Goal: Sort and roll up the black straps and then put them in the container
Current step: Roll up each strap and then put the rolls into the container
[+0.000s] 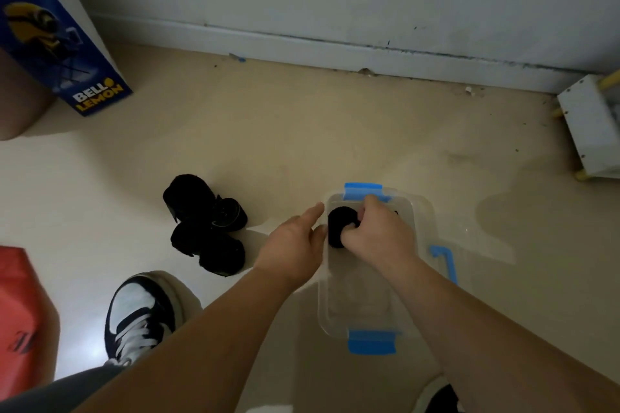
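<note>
A clear plastic container (419, 228) with blue clips stands on the floor in front of me. My right hand (377, 233) is shut on a rolled black strap (339, 225) and holds it inside the container's far end. My left hand (295, 245) hovers at the container's left rim, fingers apart, index finger pointing forward, holding nothing. To the left on the floor lies a pile of several rolled black straps (204, 225).
My shoe (141, 315) is planted at the lower left, close to the strap pile. A blue box (50, 37) leans at the far left, a red bag (20, 312) lies at the left edge, and a white box (593, 124) sits by the wall on the right.
</note>
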Tool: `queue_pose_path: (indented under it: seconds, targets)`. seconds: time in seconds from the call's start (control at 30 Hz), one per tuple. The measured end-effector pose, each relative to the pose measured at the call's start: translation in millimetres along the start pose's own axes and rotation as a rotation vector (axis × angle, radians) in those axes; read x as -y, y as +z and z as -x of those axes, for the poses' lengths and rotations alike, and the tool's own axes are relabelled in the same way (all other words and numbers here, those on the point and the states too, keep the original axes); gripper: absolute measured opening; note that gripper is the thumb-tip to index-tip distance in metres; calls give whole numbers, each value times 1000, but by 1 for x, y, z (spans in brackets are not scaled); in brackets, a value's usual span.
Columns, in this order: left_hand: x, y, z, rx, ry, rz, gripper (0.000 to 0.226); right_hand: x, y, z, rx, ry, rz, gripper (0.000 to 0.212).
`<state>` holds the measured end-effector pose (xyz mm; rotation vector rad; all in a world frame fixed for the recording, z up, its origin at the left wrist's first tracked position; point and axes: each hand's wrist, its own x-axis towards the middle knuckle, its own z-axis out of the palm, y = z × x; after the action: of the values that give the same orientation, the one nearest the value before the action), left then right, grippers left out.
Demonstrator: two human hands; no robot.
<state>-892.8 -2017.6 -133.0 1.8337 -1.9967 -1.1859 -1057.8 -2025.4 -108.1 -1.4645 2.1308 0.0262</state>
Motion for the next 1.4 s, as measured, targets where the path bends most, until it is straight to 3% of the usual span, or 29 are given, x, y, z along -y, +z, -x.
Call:
queue_pose_path:
  seconds: [0.17, 0.27, 0.37, 0.47, 0.63, 0.8, 0.97, 1.07, 1.13, 1.27, 1.4]
  targets:
    - [35, -33, 16, -316, -6, -131, 44, 48, 3, 21, -86, -254, -188, 14]
    - [66, -55, 29, -431, -148, -196, 44, 89, 21, 23, -23, -376, -223, 12]
    - [93, -74, 38, -410, -363, -52, 50, 125, 45, 26, 205, -416, -204, 25]
    - [117, -87, 32, -339, -436, 192, 63, 144, 74, 31, 376, -429, -151, 50]
    - [136, -87, 27, -120, -420, -30, 79, 144, 118, 34, 447, -428, -17, 83]
    - [142, -77, 32, -100, -434, -196, 67, 135, 127, 35, 337, -461, 14, 61]
    - [132, -71, 36, -151, -508, -71, 43, 132, 94, 36, 288, -443, 31, 59]
    - [111, -72, 42, -236, -513, 34, 41, 128, 59, 39, 256, -476, -48, 54]
    - [95, -75, 46, -303, -471, 89, 39, 123, 27, 38, 250, -449, -132, 50]
    - [53, -84, 50, -339, -335, 171, 36, 100, -44, 41, 423, -361, -272, 53]
    - [0, -82, 48, -318, -208, 201, 30, 52, -96, 42, 366, -300, -161, 71]
